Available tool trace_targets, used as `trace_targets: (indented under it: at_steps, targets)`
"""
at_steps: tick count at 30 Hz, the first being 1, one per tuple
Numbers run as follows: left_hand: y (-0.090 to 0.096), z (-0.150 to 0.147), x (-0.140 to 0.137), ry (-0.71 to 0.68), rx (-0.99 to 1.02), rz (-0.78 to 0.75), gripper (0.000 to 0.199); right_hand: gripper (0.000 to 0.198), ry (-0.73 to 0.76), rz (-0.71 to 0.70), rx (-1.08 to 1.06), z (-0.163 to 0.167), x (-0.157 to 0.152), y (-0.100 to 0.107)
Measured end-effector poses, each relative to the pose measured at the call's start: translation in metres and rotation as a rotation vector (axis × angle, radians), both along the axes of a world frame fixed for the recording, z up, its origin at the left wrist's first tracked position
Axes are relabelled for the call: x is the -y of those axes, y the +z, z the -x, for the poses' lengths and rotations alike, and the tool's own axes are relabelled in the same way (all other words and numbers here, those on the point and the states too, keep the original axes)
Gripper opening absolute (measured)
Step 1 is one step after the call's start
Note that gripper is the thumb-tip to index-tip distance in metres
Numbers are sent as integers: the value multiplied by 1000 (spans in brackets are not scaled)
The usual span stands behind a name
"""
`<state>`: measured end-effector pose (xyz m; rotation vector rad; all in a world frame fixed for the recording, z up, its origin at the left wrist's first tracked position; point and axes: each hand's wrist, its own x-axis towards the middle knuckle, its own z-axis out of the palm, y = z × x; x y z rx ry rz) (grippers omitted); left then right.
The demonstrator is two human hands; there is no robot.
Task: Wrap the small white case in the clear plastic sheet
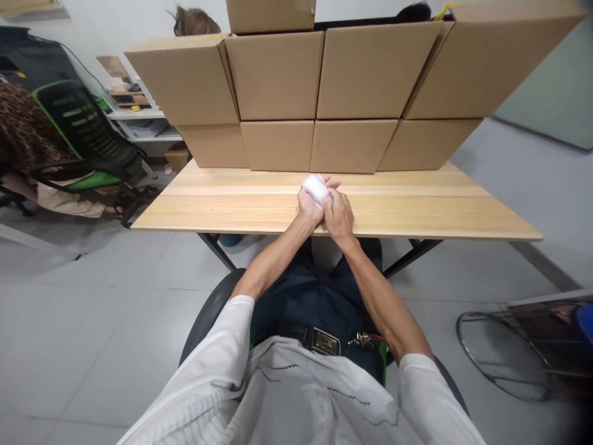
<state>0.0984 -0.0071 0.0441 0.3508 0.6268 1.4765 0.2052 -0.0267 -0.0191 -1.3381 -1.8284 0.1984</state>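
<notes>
A small white bundle (315,188), rounded and slightly shiny, is held between my two hands just above the front part of the wooden table (222,204). What it is made of or contains cannot be made out. My left hand (309,206) cups it from below and the left side, palm turned up. From the right, my right hand (340,216) presses against it with curled fingers, the thumb lying on its surface. Some fingertips show beyond the bundle; the rest of the fingers are hidden behind it.
Cardboard boxes (275,77) stand stacked in rows along the table's back edge, with one more box (271,15) on top. At left, a person sits on a green and black chair (88,136). A metal-ringed stool (504,355) stands at lower right.
</notes>
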Motion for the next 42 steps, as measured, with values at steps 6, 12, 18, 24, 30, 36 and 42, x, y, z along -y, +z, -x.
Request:
trace_targets:
  at_steps: [6,12,18,24,30,36,42]
  targets:
    - [0,1,-1,5,-32,-96,59,62,137,84,-37,-12,-11,13]
    - [2,0,2,-5,-74,-150,61,34,246,270,-279,-22,-8,37]
    - [2,-2,7,-67,-57,-184,64,41,399,492,-674,-24,5,47]
    - [1,-4,7,-148,-31,-73,63,36,365,587,-845,-19,9,42]
    - [4,-3,10,-138,25,27,56,31,301,527,-970,-13,7,35]
    - [-2,3,6,-23,56,13,35,33,239,459,-1040,-20,0,26]
    - [-19,-9,0,49,-80,-60,23,32,185,402,-831,-24,-5,17]
